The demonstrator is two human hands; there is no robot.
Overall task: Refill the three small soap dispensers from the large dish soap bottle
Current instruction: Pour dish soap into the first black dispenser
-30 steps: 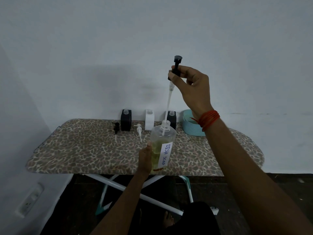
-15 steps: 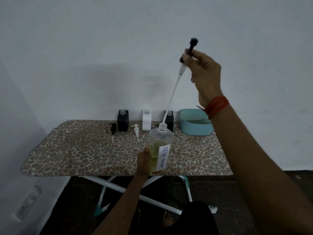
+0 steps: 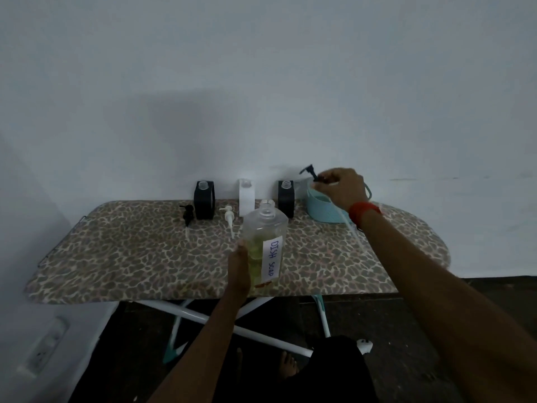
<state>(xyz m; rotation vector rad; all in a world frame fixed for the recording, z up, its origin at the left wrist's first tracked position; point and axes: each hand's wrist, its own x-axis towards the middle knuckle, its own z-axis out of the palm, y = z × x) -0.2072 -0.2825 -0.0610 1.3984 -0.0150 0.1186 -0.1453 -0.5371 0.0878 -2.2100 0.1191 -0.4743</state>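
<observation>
The large bottle (image 3: 263, 242) stands uncapped near the middle of the front edge of the ironing board (image 3: 130, 257). The left hand (image 3: 239, 266) grips its left side, fingers curled round the body. The right hand (image 3: 343, 189) holds the bottle's black pump (image 3: 312, 171) over the teal basket (image 3: 322, 213) at the back edge, fingers pinched on the collar. The clear dip tube slants down toward the front edge beside the wrist. The three dispensers (image 3: 246, 199) stand open in a row along the back edge, with two small pumps (image 3: 229, 218) lying just in front of them.

Step in hand, as judged: park the pump.
- Lay the whole pump in the basket, because the wet tube probably drips.
- Hold the bottle upright and steady while doing so.
- Free the right hand before pouring.
</observation>
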